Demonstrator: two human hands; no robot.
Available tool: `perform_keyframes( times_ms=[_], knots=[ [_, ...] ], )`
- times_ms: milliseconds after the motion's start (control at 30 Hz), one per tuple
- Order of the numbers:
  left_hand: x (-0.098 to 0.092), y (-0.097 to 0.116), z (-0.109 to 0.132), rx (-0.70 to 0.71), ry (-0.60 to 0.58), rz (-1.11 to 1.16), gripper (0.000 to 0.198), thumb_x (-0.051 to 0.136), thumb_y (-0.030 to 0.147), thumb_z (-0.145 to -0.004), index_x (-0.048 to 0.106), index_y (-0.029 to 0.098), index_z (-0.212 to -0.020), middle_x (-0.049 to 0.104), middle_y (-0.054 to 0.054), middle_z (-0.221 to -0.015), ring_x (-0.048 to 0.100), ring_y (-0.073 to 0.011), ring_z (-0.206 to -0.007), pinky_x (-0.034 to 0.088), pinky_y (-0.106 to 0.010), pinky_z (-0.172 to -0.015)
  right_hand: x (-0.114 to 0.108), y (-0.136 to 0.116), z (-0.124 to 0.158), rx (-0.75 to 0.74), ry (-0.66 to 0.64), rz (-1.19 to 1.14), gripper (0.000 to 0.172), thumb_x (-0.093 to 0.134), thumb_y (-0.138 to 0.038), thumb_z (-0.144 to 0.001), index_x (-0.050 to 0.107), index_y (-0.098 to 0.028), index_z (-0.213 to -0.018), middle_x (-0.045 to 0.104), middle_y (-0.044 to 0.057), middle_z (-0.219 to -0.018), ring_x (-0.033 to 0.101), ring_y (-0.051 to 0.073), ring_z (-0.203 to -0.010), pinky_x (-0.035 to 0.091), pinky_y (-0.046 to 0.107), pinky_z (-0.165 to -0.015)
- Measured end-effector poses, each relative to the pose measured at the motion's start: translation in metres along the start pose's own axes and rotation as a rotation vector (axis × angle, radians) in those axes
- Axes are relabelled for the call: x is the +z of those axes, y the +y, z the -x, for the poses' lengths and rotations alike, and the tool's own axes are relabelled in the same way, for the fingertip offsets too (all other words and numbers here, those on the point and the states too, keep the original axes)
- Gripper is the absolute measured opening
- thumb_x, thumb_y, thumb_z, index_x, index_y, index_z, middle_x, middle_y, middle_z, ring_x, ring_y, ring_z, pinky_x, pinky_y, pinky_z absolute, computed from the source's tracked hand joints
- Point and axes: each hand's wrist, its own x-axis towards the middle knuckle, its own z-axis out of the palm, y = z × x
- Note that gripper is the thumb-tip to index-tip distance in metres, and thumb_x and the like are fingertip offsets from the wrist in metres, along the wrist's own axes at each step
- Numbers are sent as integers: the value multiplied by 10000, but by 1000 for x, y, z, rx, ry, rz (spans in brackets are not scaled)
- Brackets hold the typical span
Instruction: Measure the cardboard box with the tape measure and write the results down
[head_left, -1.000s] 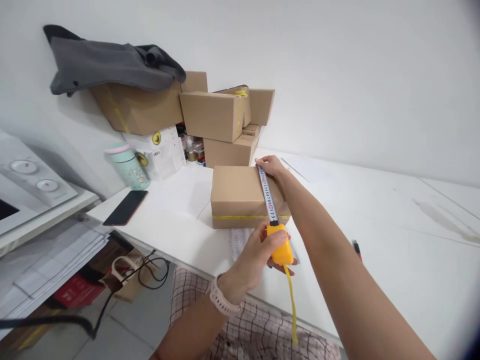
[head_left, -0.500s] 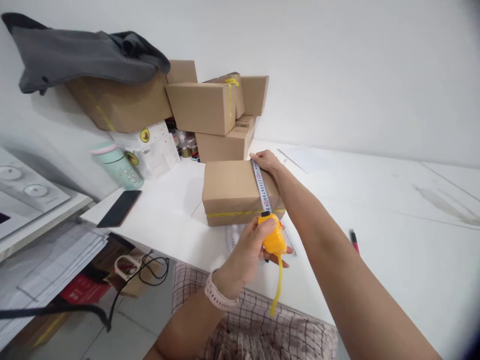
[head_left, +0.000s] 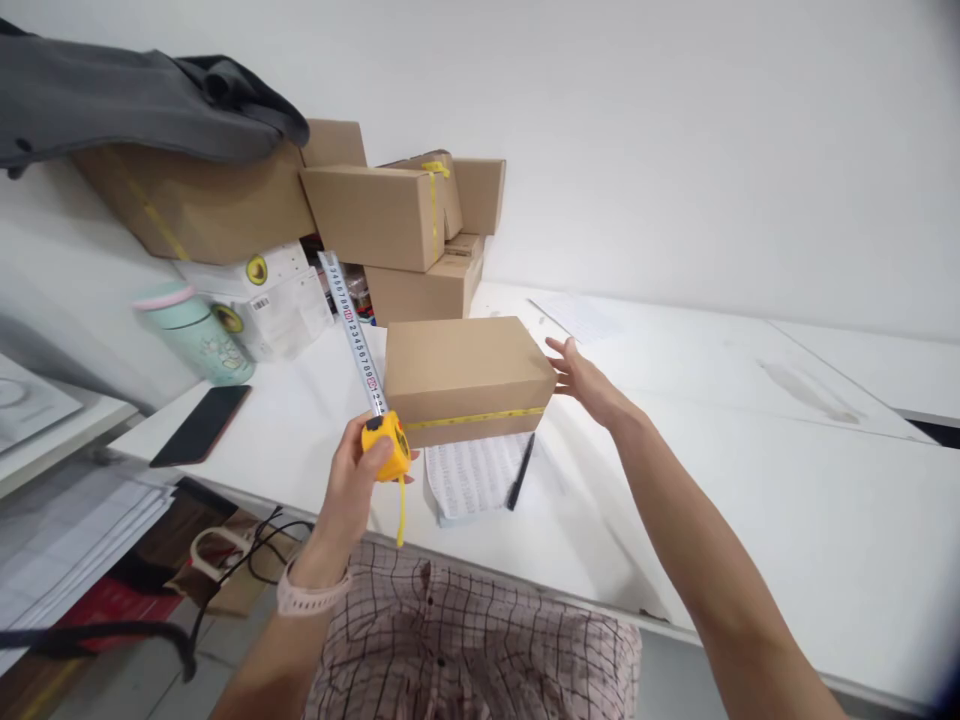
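My left hand is closed around a yellow tape measure, its thumb on the case and a yellow strap hanging below. The metal blade sticks out up and to the left, free of the box. A closed brown cardboard box with a yellow stripe along its front lies on the white table, just right of the tape measure. At the box's right end is my right hand, fingers spread and holding nothing; whether the fingertips touch the box I cannot tell.
In front of the box lie a printed sheet and a black pen. Stacked cartons stand behind. To the left are a mint bottle, a phone and white avocado-print boxes. Another paper lies at the back.
The tape measure has moved left with my left hand, off the top of the box. My right hand has let go of the blade's end and come to the box's right side. The view has shifted.
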Motion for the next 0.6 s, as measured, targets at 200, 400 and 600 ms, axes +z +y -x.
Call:
perform_keyframes(
  times_ms=[200, 400, 600],
  knots=[
    [4, 44, -32, 69, -51, 59, 530, 749, 484, -702, 567, 170, -1087, 659, -53, -990, 705, -194, -629, 543, -264, -428, 9, -51, 11, -191, 124, 411, 702, 271, -734, -959, 649, -245, -1291, 619, 112, -1415, 605, 318, -1226, 504, 413, -951],
    [20, 79, -65, 131, -99, 5, 469, 752, 471, -709, 566, 167, -1014, 683, -52, -937, 699, -180, -598, 518, -238, -407, 21, -86, -23, -233, 331, 1086, 561, 297, -547, -1016, 729, -190, -995, 727, 161, -1150, 611, 357, -1106, 443, 467, -897],
    [53, 59, -24, 135, -265, 69, 522, 777, 473, -721, 523, 208, -1092, 652, -53, -1017, 704, -191, -656, 553, -262, -427, 29, -90, -62, -317, 235, 1008, 483, 295, -358, -1029, 732, -157, -986, 745, 171, -1128, 642, 303, -1083, 438, 404, -929]
  ],
)
